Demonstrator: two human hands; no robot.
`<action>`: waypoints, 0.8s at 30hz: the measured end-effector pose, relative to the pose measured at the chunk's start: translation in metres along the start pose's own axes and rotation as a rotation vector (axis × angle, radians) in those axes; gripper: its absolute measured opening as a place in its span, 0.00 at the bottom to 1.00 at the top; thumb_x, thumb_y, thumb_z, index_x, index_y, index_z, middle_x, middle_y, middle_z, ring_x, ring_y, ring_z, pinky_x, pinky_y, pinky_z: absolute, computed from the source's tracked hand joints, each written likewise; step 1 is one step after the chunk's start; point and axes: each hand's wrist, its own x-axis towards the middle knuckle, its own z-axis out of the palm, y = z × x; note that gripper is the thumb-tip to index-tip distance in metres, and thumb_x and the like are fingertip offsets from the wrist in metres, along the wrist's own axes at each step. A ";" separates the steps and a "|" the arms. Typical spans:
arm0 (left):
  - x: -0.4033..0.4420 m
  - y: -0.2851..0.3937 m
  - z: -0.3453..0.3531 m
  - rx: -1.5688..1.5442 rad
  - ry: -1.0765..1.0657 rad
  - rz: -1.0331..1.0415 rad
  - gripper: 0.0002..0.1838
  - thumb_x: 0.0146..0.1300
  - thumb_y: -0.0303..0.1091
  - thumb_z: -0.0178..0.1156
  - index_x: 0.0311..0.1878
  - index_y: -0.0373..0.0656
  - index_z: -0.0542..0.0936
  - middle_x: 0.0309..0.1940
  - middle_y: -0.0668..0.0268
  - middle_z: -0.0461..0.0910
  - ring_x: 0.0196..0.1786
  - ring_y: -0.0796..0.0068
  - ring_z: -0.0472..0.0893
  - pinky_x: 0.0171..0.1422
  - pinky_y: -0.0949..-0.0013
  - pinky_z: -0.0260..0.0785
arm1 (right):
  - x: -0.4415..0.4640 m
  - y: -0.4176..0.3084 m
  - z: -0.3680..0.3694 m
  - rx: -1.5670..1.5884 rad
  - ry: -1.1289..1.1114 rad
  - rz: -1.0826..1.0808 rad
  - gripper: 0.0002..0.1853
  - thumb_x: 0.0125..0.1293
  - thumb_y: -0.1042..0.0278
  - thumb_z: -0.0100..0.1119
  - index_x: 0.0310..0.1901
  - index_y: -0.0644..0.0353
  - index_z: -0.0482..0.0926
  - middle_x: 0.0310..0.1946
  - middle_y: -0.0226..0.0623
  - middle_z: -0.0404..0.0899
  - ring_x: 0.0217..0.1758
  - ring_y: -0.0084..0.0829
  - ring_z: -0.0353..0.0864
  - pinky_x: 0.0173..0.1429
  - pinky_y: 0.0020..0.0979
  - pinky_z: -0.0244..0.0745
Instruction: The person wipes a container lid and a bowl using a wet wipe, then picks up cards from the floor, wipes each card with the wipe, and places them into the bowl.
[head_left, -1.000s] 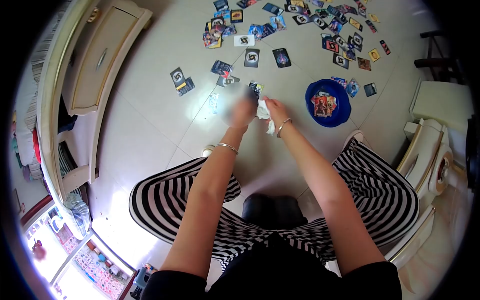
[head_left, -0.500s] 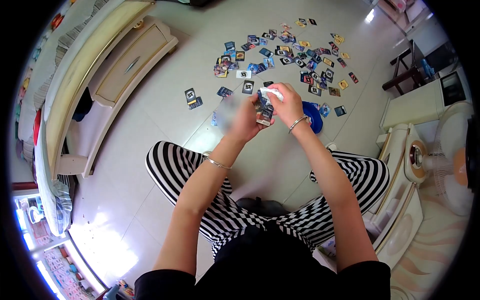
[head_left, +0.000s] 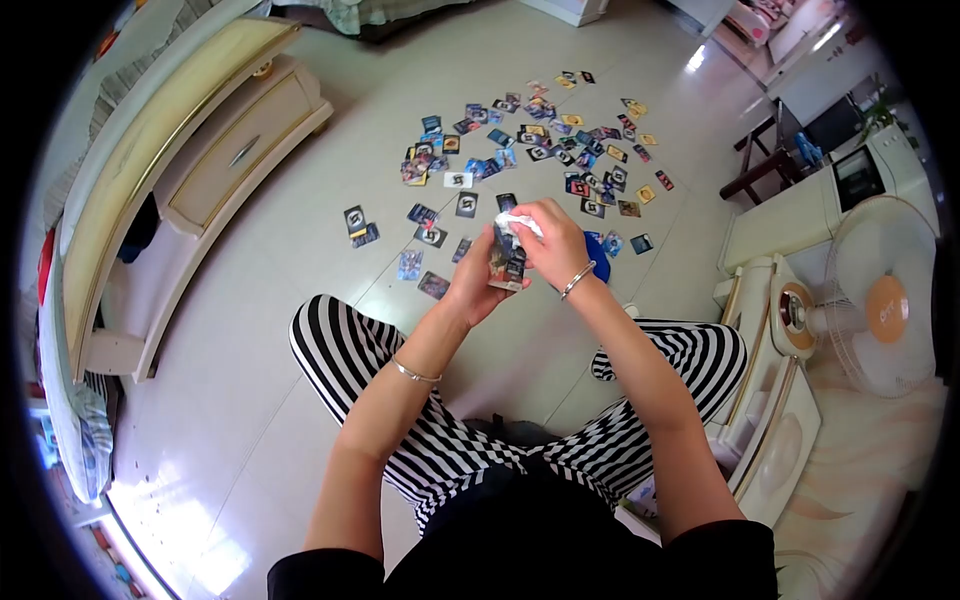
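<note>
My left hand (head_left: pixel 470 278) is closed around a dark printed card (head_left: pixel 507 268), held upright over the floor; whether it is one card or a small stack I cannot tell. A crumpled white tissue (head_left: pixel 512 222) is pinched in the fingers of my right hand (head_left: pixel 556 242) and touches the card's upper part. Just beyond the hands lie loose cards, among them a black-backed card (head_left: pixel 467 204) and a white card (head_left: pixel 458 180). Partly hidden behind my right wrist is a round blue object (head_left: pixel 601 262).
Many cards (head_left: pixel 590 155) are scattered across the tiled floor (head_left: pixel 350 130) ahead. A cream drawer unit (head_left: pixel 240 140) stands at left. On the right are a white fan (head_left: pixel 880 300), a cream cabinet (head_left: pixel 780 225) and a dark wooden stool (head_left: pixel 755 160). My striped legs (head_left: pixel 345 335) are folded on both sides.
The camera view has shifted, so floor and hands appear lower and further left. My left hand, blurred before, now shows sharply. The tissue still touches the card's upper part.
</note>
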 end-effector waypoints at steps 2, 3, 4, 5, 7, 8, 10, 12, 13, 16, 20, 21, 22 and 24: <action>0.001 0.001 -0.001 0.020 -0.002 0.007 0.24 0.71 0.55 0.34 0.53 0.49 0.71 0.49 0.68 0.75 0.47 0.72 0.78 0.55 0.57 0.70 | -0.005 -0.002 0.002 -0.041 0.017 -0.087 0.09 0.54 0.74 0.58 0.38 0.53 0.77 0.34 0.36 0.76 0.33 0.40 0.79 0.35 0.35 0.74; 0.002 0.001 -0.003 0.032 0.014 0.015 0.25 0.72 0.55 0.34 0.56 0.49 0.71 0.50 0.66 0.75 0.48 0.71 0.78 0.55 0.58 0.70 | -0.012 -0.007 0.004 -0.071 0.019 -0.170 0.08 0.54 0.72 0.57 0.38 0.51 0.77 0.33 0.35 0.76 0.32 0.40 0.78 0.34 0.37 0.74; 0.008 0.002 -0.005 -0.001 -0.039 0.042 0.26 0.72 0.55 0.32 0.63 0.51 0.66 0.53 0.64 0.75 0.52 0.68 0.76 0.57 0.56 0.69 | -0.023 -0.018 0.005 -0.031 -0.015 -0.180 0.09 0.53 0.73 0.57 0.37 0.50 0.77 0.32 0.34 0.76 0.33 0.40 0.78 0.34 0.36 0.74; 0.012 0.001 -0.007 -0.098 -0.109 0.054 0.27 0.72 0.54 0.31 0.66 0.53 0.64 0.56 0.62 0.73 0.56 0.68 0.74 0.59 0.56 0.67 | -0.036 -0.021 0.007 -0.036 -0.030 -0.207 0.08 0.53 0.73 0.58 0.36 0.51 0.77 0.32 0.34 0.76 0.32 0.41 0.78 0.34 0.36 0.74; 0.015 0.001 -0.009 -0.076 -0.207 0.120 0.27 0.72 0.54 0.32 0.66 0.53 0.65 0.55 0.62 0.74 0.56 0.69 0.74 0.59 0.56 0.67 | -0.047 -0.027 0.003 0.022 -0.050 -0.199 0.08 0.53 0.73 0.58 0.36 0.52 0.76 0.32 0.35 0.76 0.32 0.41 0.79 0.33 0.36 0.75; 0.016 -0.002 -0.010 -0.082 -0.201 0.115 0.27 0.72 0.54 0.32 0.66 0.53 0.65 0.55 0.62 0.74 0.56 0.69 0.74 0.59 0.56 0.67 | -0.045 -0.025 -0.001 -0.034 -0.024 -0.186 0.08 0.53 0.73 0.58 0.37 0.53 0.76 0.33 0.35 0.76 0.32 0.41 0.79 0.33 0.37 0.75; 0.007 -0.001 0.002 -0.053 -0.104 0.005 0.25 0.72 0.54 0.34 0.61 0.51 0.68 0.51 0.63 0.77 0.52 0.69 0.77 0.57 0.58 0.69 | -0.028 -0.015 -0.006 -0.101 0.051 -0.163 0.10 0.51 0.76 0.59 0.37 0.57 0.78 0.35 0.38 0.78 0.33 0.41 0.79 0.35 0.33 0.75; 0.016 -0.010 -0.017 -0.211 -0.351 -0.048 0.22 0.71 0.54 0.34 0.52 0.50 0.71 0.44 0.67 0.78 0.45 0.72 0.78 0.52 0.60 0.70 | -0.006 -0.009 -0.013 -0.134 0.067 -0.097 0.10 0.54 0.76 0.58 0.39 0.56 0.78 0.35 0.39 0.77 0.34 0.41 0.79 0.35 0.34 0.75; 0.000 0.000 0.013 -0.085 -0.073 -0.039 0.22 0.72 0.54 0.33 0.48 0.50 0.72 0.41 0.68 0.77 0.42 0.74 0.77 0.50 0.62 0.71 | 0.001 -0.006 -0.014 -0.136 0.095 -0.109 0.10 0.55 0.75 0.57 0.39 0.56 0.78 0.35 0.38 0.77 0.34 0.41 0.79 0.35 0.33 0.74; 0.005 0.000 0.003 -0.092 -0.083 -0.027 0.23 0.72 0.53 0.33 0.55 0.50 0.71 0.44 0.66 0.78 0.43 0.73 0.77 0.51 0.60 0.71 | -0.013 -0.013 -0.010 -0.062 0.035 -0.099 0.09 0.54 0.76 0.58 0.38 0.57 0.78 0.35 0.38 0.77 0.34 0.40 0.79 0.36 0.34 0.74; 0.012 0.003 -0.005 -0.091 -0.213 0.090 0.26 0.72 0.53 0.33 0.66 0.52 0.64 0.50 0.66 0.77 0.47 0.72 0.77 0.53 0.61 0.70 | -0.051 -0.026 -0.008 -0.039 -0.042 -0.239 0.10 0.51 0.78 0.59 0.37 0.59 0.78 0.33 0.39 0.77 0.35 0.40 0.79 0.37 0.35 0.74; 0.008 0.004 -0.001 -0.093 -0.208 0.090 0.26 0.72 0.53 0.33 0.66 0.52 0.64 0.50 0.66 0.77 0.47 0.72 0.77 0.53 0.61 0.70 | -0.051 -0.026 -0.009 -0.041 -0.009 -0.260 0.10 0.50 0.78 0.59 0.36 0.58 0.77 0.33 0.38 0.77 0.33 0.40 0.79 0.35 0.35 0.74; 0.003 0.006 0.005 -0.129 -0.177 0.041 0.26 0.72 0.53 0.33 0.66 0.53 0.64 0.50 0.66 0.77 0.48 0.72 0.77 0.53 0.62 0.70 | -0.052 -0.025 -0.009 -0.043 0.026 -0.278 0.10 0.50 0.78 0.59 0.36 0.57 0.77 0.33 0.37 0.77 0.32 0.40 0.79 0.32 0.35 0.74; 0.005 0.001 -0.005 -0.109 -0.203 -0.022 0.27 0.72 0.54 0.32 0.66 0.51 0.64 0.53 0.64 0.76 0.51 0.70 0.78 0.56 0.58 0.70 | -0.026 -0.007 -0.006 -0.055 0.117 -0.219 0.09 0.52 0.76 0.58 0.37 0.56 0.77 0.34 0.36 0.78 0.31 0.39 0.79 0.32 0.34 0.75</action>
